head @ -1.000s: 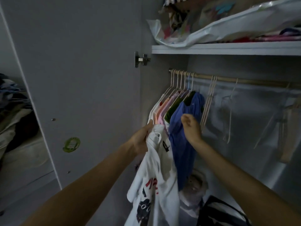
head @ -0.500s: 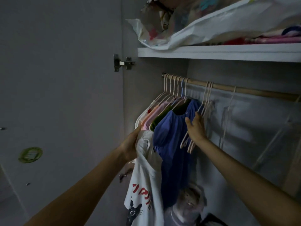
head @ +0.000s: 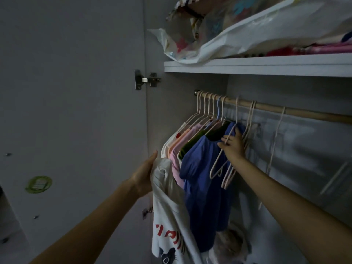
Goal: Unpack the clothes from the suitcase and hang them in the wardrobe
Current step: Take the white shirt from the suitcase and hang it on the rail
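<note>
Change: right hand [head: 233, 144] has risen along the empty hangers, from their lower bars to nearer the necks.
Left grip: left hand [head: 145, 177] clutches the white printed shirt [head: 169, 212], which drapes below it.
Right grip: fingers curl round one pale hanger [head: 222, 155] beside the blue shirt [head: 202, 187].
Beyond: wooden rail [head: 266, 107] above the grip.
Meaning: probably unhooking a hanger for the white shirt.

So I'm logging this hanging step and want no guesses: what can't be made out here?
- Suitcase: not in the head view.
- White T-shirt: bottom cut by the frame edge; left hand grips its top.
- Right hand: fingers among empty hangers; how many it holds is unclear.
- Heap on the wardrobe floor: too dark to identify.
</note>
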